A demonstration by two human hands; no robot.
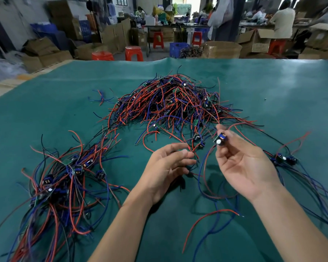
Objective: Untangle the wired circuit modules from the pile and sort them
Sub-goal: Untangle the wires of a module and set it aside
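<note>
Modules with red and blue wires lie in a big pile (170, 104) on the green table (273, 87). Right hand (242, 163) pinches one module (220, 139) up high. Left hand (169, 167) holds thin wires (192, 151) with curled fingers.

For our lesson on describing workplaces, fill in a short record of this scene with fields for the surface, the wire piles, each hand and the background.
Surface: green mat covering the table
Main pile: tangled red, blue and black wires with small modules, middle of the mat
Left pile: modules with wires laid out near the left edge
Right group: a few modules beside the right hand
Right hand: pinches one module, its wires hanging down
Left hand: fingers loosely curled at red wires; grip unclear
Background: cardboard boxes, orange stools, seated people
</note>
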